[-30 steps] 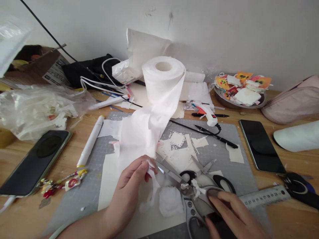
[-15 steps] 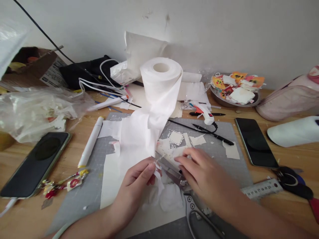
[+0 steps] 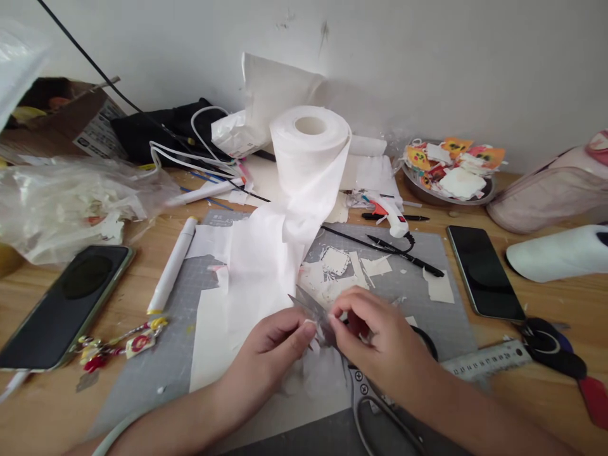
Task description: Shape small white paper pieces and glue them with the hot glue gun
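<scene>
My left hand (image 3: 280,342) is closed, thumb against forefinger, pinching a small crumpled piece of white tissue (image 3: 319,330). Close beside it, my right hand (image 3: 368,326) is pinched too, its fingertips at the other side of that tissue; the exact grip is partly hidden. Under my hands lie metal scissors (image 3: 360,379), blades slightly apart and pointing away, their handles towards me. A big tissue roll (image 3: 308,152) stands upright behind, and its loose length runs down towards my hands over a white sheet (image 3: 209,345).
Paper scraps (image 3: 336,261), a black pen (image 3: 403,254) and a glue gun (image 3: 394,218) lie beyond my right hand. A steel ruler (image 3: 489,361) and a phone (image 3: 484,272) are at right. Leftwards are a white marker (image 3: 173,266), a charm string (image 3: 123,345) and another phone (image 3: 69,304).
My right hand has come in towards my left, and its fingers have closed at the tissue. My left hand has shifted slightly right. The hanging tissue end is now bunched between them.
</scene>
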Demonstrator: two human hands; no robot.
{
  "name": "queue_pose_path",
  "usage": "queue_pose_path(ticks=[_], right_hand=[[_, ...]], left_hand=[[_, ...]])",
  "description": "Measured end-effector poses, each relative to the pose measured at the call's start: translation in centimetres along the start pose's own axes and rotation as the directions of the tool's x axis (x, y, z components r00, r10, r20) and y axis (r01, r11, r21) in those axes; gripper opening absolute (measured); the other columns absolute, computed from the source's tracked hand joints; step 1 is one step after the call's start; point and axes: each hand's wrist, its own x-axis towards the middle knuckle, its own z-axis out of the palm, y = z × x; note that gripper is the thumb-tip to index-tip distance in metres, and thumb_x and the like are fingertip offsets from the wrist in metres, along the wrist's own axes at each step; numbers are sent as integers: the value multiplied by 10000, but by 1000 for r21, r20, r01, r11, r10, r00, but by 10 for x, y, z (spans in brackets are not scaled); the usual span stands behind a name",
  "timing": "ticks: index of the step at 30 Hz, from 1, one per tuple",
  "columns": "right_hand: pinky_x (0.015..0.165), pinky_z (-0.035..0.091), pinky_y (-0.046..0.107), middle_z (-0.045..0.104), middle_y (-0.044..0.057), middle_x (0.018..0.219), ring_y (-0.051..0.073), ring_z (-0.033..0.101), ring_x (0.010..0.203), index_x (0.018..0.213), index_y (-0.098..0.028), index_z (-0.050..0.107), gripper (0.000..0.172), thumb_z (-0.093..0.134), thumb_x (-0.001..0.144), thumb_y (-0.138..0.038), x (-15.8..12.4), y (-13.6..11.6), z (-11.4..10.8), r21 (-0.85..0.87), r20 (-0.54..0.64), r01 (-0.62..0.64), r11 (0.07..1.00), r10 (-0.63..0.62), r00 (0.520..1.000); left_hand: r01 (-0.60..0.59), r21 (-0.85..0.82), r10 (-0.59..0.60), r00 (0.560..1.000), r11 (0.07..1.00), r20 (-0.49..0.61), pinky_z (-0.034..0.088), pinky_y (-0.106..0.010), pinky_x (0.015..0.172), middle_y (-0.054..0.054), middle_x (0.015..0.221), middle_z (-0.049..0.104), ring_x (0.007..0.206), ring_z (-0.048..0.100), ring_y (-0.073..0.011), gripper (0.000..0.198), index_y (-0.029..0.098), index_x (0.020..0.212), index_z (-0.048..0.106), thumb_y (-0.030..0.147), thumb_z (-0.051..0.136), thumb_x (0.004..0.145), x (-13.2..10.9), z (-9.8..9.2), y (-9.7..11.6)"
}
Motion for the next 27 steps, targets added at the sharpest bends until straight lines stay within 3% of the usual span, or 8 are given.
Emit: queue_pose_path(ticks=[5, 13, 19, 27], right_hand=[[548, 387, 193, 556, -20, 738, 87, 483, 609, 784, -197, 573, 83, 515, 796, -139, -19, 3, 5, 193, -11, -87, 977, 91, 996], [511, 353, 172, 515, -42, 673, 60, 433, 548, 707, -186, 545, 87, 553, 712, -99, -21, 9, 11, 211, 37, -48, 976, 41, 998], [486, 335, 174, 457, -43, 625, 65, 410, 530, 651, -177, 490, 113, 509, 662, -65, -19, 10, 12, 194, 0, -86, 977, 88, 996], [514, 353, 183, 447, -39, 642, 77, 417, 564, 684, -188, 475, 109, 467, 754, -105, -20, 15, 9, 247, -29, -127, 961, 139, 990]], left_hand=[[-9, 37, 6, 997, 999, 83, 333, -234, 583, 24, 610, 439, 607, 408, -121, 321, 156, 629, 522, 391, 440, 832, 2, 0, -1], [-109, 160, 70, 971, 981, 228, 374, -252, 637, -13, 691, 528, 671, 484, -143, 315, 153, 682, 547, 361, 403, 870, 2, 3, -1], [-93, 180, 47, 969, 979, 244, 363, -235, 623, 11, 664, 476, 653, 454, -130, 302, 166, 677, 509, 355, 385, 878, 2, 3, 1], [-53, 170, 15, 975, 984, 223, 347, -237, 603, 22, 645, 435, 636, 427, -128, 333, 172, 654, 470, 393, 359, 878, 0, 0, -1]])
